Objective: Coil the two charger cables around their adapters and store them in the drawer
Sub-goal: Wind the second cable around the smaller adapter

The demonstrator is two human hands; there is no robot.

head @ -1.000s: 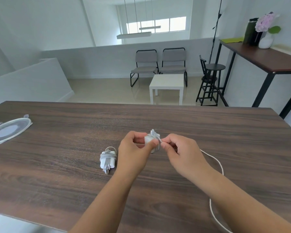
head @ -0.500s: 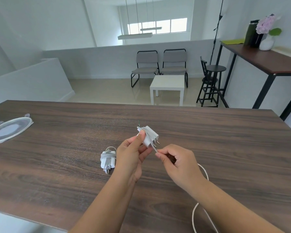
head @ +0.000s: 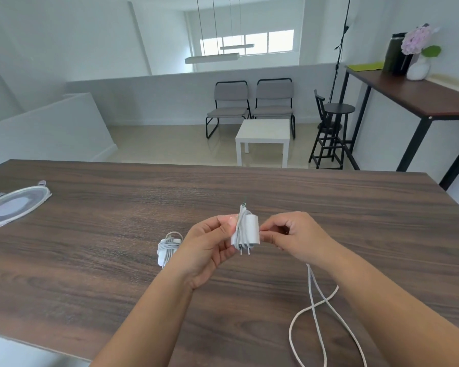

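Note:
My left hand (head: 208, 247) grips a white adapter (head: 248, 230) above the dark wooden table (head: 90, 260), prongs pointing down toward me. A few turns of white cable lie around its left side. My right hand (head: 292, 238) pinches the cable right beside the adapter's right face. The loose rest of the white cable (head: 318, 308) runs from under my right hand and lies in crossing loops on the table at the lower right. A second white adapter (head: 166, 249), with its cable wound around it, lies on the table just left of my left hand. No drawer is in view.
A round clear plastic lid (head: 11, 206) lies at the table's left edge. Beyond the table's far edge stand two grey chairs (head: 252, 102), a white side table (head: 263, 135), a black stool (head: 334, 128) and a high desk (head: 414, 96) at the right.
The adapter has turned in my left hand from prongs pointing up-right to prongs down. My right hand has carried the cable up to the adapter's right side, and more loose cable now loops on the table.

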